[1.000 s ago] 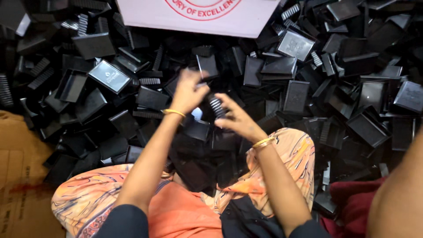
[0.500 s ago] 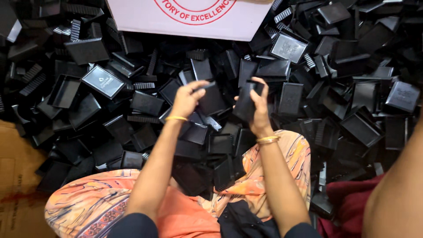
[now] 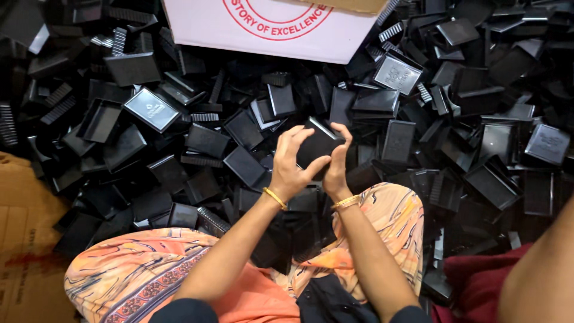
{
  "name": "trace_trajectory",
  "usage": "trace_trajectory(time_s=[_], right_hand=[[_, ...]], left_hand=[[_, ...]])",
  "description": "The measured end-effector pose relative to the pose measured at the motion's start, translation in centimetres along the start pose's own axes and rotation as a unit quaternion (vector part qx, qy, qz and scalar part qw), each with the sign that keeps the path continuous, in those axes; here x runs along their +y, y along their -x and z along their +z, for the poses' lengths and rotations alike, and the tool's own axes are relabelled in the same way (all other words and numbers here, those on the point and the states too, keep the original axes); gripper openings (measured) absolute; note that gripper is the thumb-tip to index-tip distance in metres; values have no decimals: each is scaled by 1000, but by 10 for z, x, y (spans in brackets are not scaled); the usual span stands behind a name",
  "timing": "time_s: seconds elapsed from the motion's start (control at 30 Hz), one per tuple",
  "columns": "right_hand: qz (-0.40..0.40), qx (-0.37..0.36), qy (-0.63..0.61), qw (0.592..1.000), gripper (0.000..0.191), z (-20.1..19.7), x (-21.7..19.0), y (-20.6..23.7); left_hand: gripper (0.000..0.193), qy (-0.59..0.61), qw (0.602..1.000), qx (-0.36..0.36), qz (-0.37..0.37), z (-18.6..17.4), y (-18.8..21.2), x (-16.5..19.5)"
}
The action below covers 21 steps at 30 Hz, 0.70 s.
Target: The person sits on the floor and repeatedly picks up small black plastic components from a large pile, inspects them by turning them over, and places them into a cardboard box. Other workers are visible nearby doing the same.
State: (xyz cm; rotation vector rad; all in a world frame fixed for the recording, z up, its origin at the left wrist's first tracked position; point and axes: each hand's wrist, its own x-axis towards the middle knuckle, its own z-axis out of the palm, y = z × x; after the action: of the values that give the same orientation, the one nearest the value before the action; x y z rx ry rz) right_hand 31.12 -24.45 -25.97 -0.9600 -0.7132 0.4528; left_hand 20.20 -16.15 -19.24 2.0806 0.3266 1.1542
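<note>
Both hands now meet on one black rectangular plastic casing [image 3: 318,146], lifted above the heap of black plastic parts [image 3: 197,143]: left hand [image 3: 291,164] curled around it, right hand [image 3: 336,161] pinching its edge, joined since a moment ago.

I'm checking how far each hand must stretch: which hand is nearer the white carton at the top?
Right. The right hand is below the white carton, closer under its right part; the left hand sits slightly farther left and lower.

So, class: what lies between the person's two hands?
In the head view, a black plastic case sits between the left hand and right hand, gripped by both above the pile of black parts.
</note>
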Motion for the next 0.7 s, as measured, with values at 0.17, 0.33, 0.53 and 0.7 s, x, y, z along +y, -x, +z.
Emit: trace_trajectory(time_s=[0.17,0.33,0.53,0.7], right_hand=[[-38,-25,40,998,65,1,-1,3],[-143,-28,190,971,67,1,-5,-4],[-167,-61,199,964,67,3,-8,-2],[-106,-24,117,987,72,13,-5,7]], left_hand=[[68,29,996,-82,20,-21,-17,11],[73,-2,997,-67,46,-30,-18,15],[67,28,996,-78,35,-30,-9,9],[58,69,992,-106,13,-25,-7,1]])
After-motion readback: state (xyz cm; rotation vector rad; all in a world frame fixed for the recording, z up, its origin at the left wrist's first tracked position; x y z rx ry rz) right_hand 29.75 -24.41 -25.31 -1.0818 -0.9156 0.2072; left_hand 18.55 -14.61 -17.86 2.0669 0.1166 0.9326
